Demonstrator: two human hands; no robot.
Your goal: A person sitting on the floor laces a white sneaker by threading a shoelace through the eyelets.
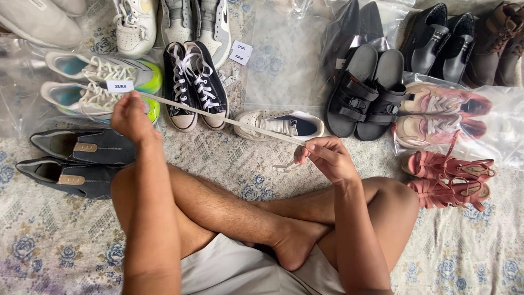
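You sit cross-legged on a floral-patterned floor covering (pixel 480 257) with both hands raised over your knees. Your left hand (pixel 131 117) has its fingers closed on one end of a flat white shoelace (pixel 218 117). Your right hand (pixel 326 157) pinches the other end, fingers closed on it, with a short tail hanging below. The shoelace runs taut between the hands, sloping down from left to right, and passes above the black canvas sneakers (pixel 191 84) and the white low sneaker (pixel 281 124).

The white low sneaker lies on its side just beyond your right hand. Left of your left arm sits a pair of dark grey loafers (pixel 73 161). Above them lie white-and-green running shoes (pixel 101 84) with a white tag. To the right stand black strap sandals (pixel 368 93), pink sneakers (pixel 442 114) in a clear bag, and pink strappy heels (pixel 447 177) near your right knee.
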